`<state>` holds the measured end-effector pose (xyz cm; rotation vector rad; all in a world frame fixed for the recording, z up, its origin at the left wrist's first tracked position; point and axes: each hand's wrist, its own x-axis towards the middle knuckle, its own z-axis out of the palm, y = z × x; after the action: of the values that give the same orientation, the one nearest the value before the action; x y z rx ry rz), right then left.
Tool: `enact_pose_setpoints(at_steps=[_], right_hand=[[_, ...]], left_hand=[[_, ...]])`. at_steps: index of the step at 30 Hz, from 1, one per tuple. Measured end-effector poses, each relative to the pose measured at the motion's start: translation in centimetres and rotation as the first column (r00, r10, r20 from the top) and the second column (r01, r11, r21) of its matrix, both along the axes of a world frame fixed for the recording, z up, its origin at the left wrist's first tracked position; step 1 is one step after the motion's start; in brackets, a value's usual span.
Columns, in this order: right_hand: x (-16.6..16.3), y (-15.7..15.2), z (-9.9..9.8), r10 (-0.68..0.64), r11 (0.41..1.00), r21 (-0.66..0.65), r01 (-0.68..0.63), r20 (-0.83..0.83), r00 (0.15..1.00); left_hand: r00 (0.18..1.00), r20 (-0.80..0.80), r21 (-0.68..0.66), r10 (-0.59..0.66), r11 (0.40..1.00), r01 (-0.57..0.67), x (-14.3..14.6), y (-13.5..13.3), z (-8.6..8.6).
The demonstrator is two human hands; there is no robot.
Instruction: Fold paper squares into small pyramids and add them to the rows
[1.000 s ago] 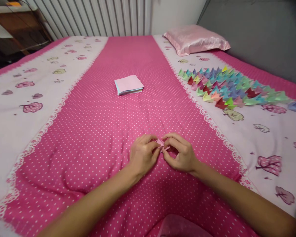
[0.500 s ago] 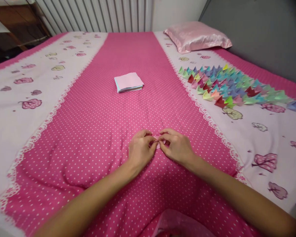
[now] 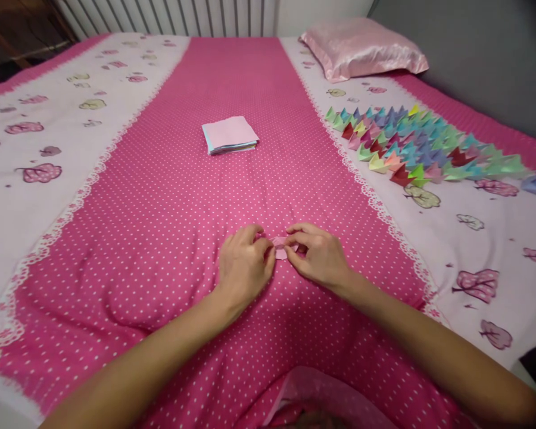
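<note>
A small folded piece of pink paper [image 3: 280, 249] is held between both hands, just above or on the dotted pink bedspread [image 3: 170, 238]. My left hand [image 3: 246, 257] pinches its left edge between thumb and forefinger. From the right, my right hand [image 3: 318, 252] grips the other edge with thumb and fingertips. The fingers hide the paper's ends, so its full folded shape cannot be made out. Beyond the hands lies a stack of square paper sheets [image 3: 230, 134], pale pink on top with blue and other colours beneath.
Rows of folded paper boats [image 3: 411, 143] in many colours stand on the bed at the right. A shiny pink pillow [image 3: 364, 47] rests at the far right, beside a grey panel [image 3: 482, 53]. White vertical bars [image 3: 170, 16] border the far end.
The hands have drawn slightly apart, the left one moving left, and more of the pink paper shows between them. The camera view has tipped down a little.
</note>
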<state>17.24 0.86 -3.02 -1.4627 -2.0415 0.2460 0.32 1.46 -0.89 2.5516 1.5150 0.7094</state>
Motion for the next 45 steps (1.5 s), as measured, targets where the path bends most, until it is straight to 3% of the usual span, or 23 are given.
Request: enact_pose_setpoints(at_steps=[9,14,18,27,35,45], right_hand=[[0.27,-0.11,0.21,0.004,0.999,-0.034,-0.005,-0.036,0.999],[0.36,0.23,0.26,0.090,0.994,-0.061,-0.094,-0.057,0.994],[0.34,0.43,0.29,0.119,0.987,-0.101,-0.122,-0.033,0.992],[-0.20,0.26,0.03,0.079,0.991,-0.102,-0.081,-0.027,0.997],[-0.02,0.33,-0.03,0.104,0.990,-0.089,-0.107,-0.036,0.994],[-0.11,0.33,-0.14,0.117,0.992,-0.027,-0.125,-0.199,0.973]], left_hand=[[0.991,0.130,-0.141,0.009,0.990,0.010,0.37,0.38,0.16],[0.989,0.148,-0.189,0.005,0.982,0.023,0.39,0.43,0.38],[0.995,0.101,-0.167,0.007,0.986,0.010,0.33,0.29,0.33],[0.978,-0.208,-0.094,0.028,0.994,-0.048,0.53,0.13,0.60],[0.989,-0.147,-0.206,-0.009,0.978,-0.021,0.84,0.73,0.55],[0.992,-0.122,-0.199,-0.013,0.980,-0.012,0.64,0.78,0.75]])
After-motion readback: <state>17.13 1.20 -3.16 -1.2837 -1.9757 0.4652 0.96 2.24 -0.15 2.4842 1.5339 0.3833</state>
